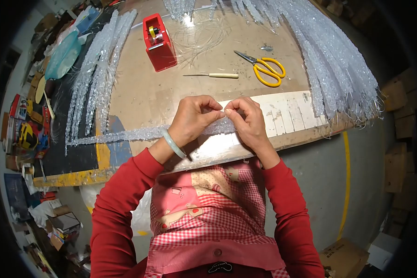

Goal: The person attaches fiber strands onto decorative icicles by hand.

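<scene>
My left hand and my right hand meet at the front of the table, thumbs and fingertips pinched close together. Whatever thin piece sits between the fingertips is too small to make out. Beneath them lies a strand of clear, glittery beads, running left along the table edge under my left wrist. A white board with ruled lines is under the strand and my right hand. Beyond my hands rest an awl with a pale handle and scissors with yellow handles.
A red tape dispenser stands near a loose coil of clear line. Thick bundles of beaded strands hang over the right side, with more at the left. A teal basin sits at far left. Cardboard boxes are on the floor.
</scene>
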`<state>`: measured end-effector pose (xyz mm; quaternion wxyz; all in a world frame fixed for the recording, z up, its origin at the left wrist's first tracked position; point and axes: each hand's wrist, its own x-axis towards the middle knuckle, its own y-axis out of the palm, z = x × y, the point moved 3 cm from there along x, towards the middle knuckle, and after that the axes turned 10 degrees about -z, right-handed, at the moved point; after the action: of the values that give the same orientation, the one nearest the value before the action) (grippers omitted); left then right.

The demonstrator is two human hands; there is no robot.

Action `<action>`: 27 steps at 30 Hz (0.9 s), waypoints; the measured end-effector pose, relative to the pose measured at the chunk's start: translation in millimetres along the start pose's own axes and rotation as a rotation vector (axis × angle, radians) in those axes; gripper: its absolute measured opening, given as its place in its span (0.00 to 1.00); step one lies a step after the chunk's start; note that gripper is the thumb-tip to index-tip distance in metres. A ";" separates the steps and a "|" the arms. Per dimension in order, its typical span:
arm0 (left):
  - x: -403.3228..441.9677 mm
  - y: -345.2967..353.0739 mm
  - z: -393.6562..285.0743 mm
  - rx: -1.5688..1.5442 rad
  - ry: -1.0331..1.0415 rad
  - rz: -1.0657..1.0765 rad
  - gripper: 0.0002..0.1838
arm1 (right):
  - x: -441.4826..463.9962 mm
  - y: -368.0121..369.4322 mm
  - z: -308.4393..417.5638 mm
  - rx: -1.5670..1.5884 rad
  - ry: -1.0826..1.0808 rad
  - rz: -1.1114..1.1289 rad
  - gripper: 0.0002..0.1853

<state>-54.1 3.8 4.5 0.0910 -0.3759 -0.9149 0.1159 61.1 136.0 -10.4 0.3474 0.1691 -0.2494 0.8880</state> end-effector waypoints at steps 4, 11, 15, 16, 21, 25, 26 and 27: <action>0.7 1.6 4.2 0.015 0.036 -0.002 0.07 | 1.2 -1.5 -0.1 0.044 -0.022 0.020 0.05; 2.5 -3.7 8.0 -0.112 -0.058 -0.012 0.05 | -0.9 -4.2 -8.9 0.234 0.179 0.080 0.09; 4.9 -7.2 11.4 -0.171 -0.093 0.050 0.06 | -1.6 -6.5 -14.2 0.376 0.313 0.007 0.14; 6.2 -8.5 11.1 -0.170 -0.093 0.050 0.06 | -1.1 -6.3 -13.0 0.381 0.324 -0.005 0.13; 10.7 -7.8 -0.8 -0.244 -0.110 0.079 0.07 | -1.4 -4.4 -15.1 0.408 0.315 -0.002 0.11; 10.5 -6.2 -1.2 -0.193 -0.060 0.042 0.06 | 1.1 -3.6 -15.1 0.196 0.127 0.045 0.08; 9.6 -6.0 -0.7 -0.185 -0.062 0.030 0.06 | 1.2 -2.9 -13.7 0.139 0.084 0.064 0.07; 8.4 -5.6 0.2 -0.177 -0.065 0.019 0.05 | 0.8 -2.4 -12.1 0.140 0.086 0.061 0.07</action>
<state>-63.7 5.8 6.5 0.0267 -0.3871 -0.9204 0.0478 60.7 144.7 -19.1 0.3177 0.1472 -0.1766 0.9199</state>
